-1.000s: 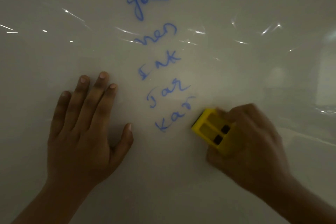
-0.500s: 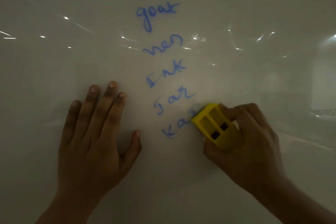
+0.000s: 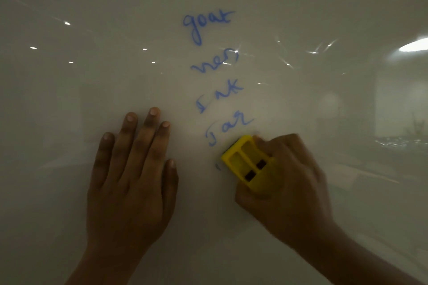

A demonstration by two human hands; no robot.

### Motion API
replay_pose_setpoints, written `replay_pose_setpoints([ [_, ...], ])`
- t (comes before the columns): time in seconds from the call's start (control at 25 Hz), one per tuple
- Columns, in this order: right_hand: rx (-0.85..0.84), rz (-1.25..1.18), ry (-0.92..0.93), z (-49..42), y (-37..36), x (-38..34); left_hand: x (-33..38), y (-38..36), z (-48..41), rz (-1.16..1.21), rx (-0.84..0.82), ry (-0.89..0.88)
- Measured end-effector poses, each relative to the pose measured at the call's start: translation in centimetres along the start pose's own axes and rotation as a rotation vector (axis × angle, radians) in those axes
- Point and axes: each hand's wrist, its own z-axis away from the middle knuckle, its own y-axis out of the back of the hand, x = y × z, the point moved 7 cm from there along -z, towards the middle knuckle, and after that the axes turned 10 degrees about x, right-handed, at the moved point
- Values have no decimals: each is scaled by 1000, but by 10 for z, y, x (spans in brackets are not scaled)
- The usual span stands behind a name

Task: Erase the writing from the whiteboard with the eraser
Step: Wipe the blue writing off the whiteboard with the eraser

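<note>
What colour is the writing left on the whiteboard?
Blue marker writing on the white whiteboard, seen in the head view, the only one.

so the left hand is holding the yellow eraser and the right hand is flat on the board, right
Not quite: the hands are swapped. The head view shows the right hand gripping the yellow eraser, while the left hand lies flat on the whiteboard.

Whiteboard (image 3: 69, 146) carries everything. Writing (image 3: 215, 76) runs in a column down its middle. Left hand (image 3: 132, 176) lies flat on the board, left of the writing. Eraser (image 3: 249, 162) sits at the column's bottom end, touching the board, right hand (image 3: 291, 183) around it from the right.
</note>
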Motion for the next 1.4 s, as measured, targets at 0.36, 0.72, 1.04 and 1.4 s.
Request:
replay_pose_setpoints([
  [0.36,-51,42,25,8,-6,-21,-2,1,2,22,-4,4],
  [0.72,59,41,-183,-20,15,15,-2,0,4,59,38,0],
  [1.04,71,79,-221,-31,20,27,-1,1,6,44,74,-9],
  [1.4,82,48,-87,-51,5,-15,-2,-1,6,52,73,-7],
])
